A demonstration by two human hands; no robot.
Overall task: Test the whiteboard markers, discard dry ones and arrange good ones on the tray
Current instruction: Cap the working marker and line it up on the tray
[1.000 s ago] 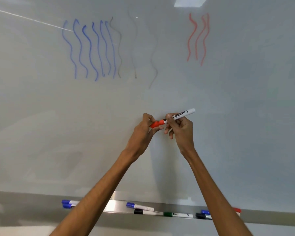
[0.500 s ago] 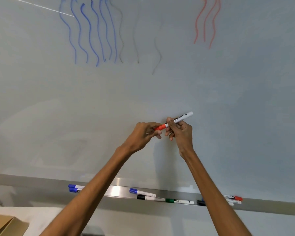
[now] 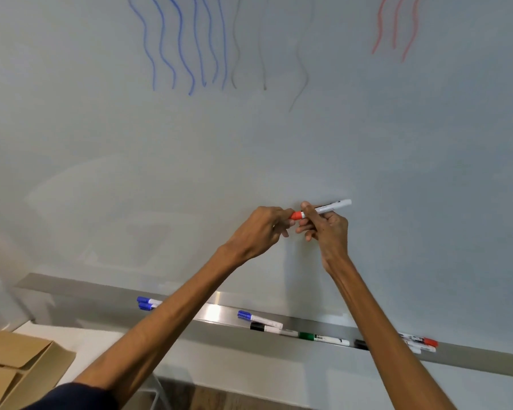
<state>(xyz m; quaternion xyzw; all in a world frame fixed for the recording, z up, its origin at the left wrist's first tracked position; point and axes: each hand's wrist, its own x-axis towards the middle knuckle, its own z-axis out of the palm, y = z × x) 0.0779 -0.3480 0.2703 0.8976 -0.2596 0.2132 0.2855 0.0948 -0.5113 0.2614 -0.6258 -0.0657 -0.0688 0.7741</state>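
Head view: the left hand (image 3: 261, 229) has its grip closed on the red cap end of the red marker (image 3: 332, 206), fingertips pinching it, while the right hand (image 3: 328, 229) grips the white barrel just behind the cap, thumb and fingers curled round it. The marker is held in the air in front of the whiteboard (image 3: 427, 158), well above the tray (image 3: 71, 287), its tail pointing up and to the right. Compared with half a second ago, the two hands sit closer together and less of the red cap shows between them; whether the cap is pressed fully home cannot be told. The marker also lies a little flatter than it did. On the tray the other markers lie as before: two blue-capped markers (image 3: 145, 303) at the left, a blue-capped marker (image 3: 258, 318) and a black-capped marker (image 3: 267, 328) in the middle, a green marker (image 3: 323, 338) beside them, and red markers (image 3: 421, 344) past the right forearm. The view has tipped downward, so the blue lines (image 3: 184, 45), grey lines (image 3: 264, 54) and red lines (image 3: 397, 31) now run off the top edge, and more of the cardboard box (image 3: 15, 365) shows at lower left beside the white counter (image 3: 80, 341).
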